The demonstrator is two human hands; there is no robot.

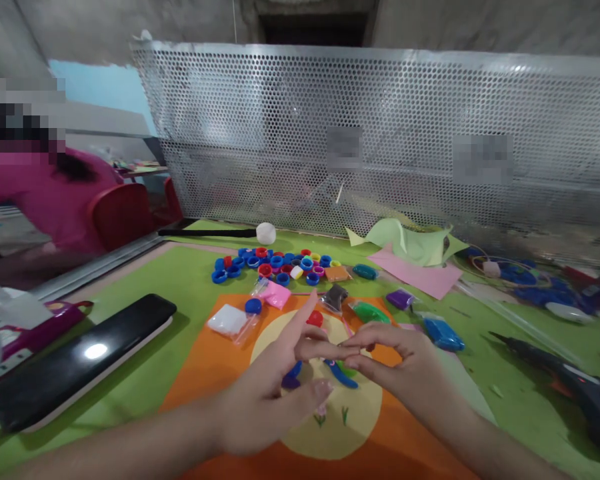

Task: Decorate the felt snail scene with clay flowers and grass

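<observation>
My left hand point(275, 393) hovers above the yellow paper circle point(350, 437), its index finger raised and thumb held apart, gripping nothing that I can see. Thumb and fingers of my right hand point(405, 363) are pinched together against the tip of a stretched left finger. Whatever lies in that pinch is hidden or too small to name. Beneath the hands, blue clay pieces point(345, 378), a red clay piece point(315, 319) and small green grass-like marks point(345, 417) sit on the circle. My hands partly cover these shapes. An orange sheet point(200, 373) lies under the circle.
Bottle caps point(283, 279) lie in a group at the back, near clay packets, white point(229, 320) and blue point(443, 333). A glue gun point(560, 373) rests right, a black lamp-like device point(85, 360) left. Behind stands a perforated metal panel point(300, 133); a person in pink point(55, 193) sits left.
</observation>
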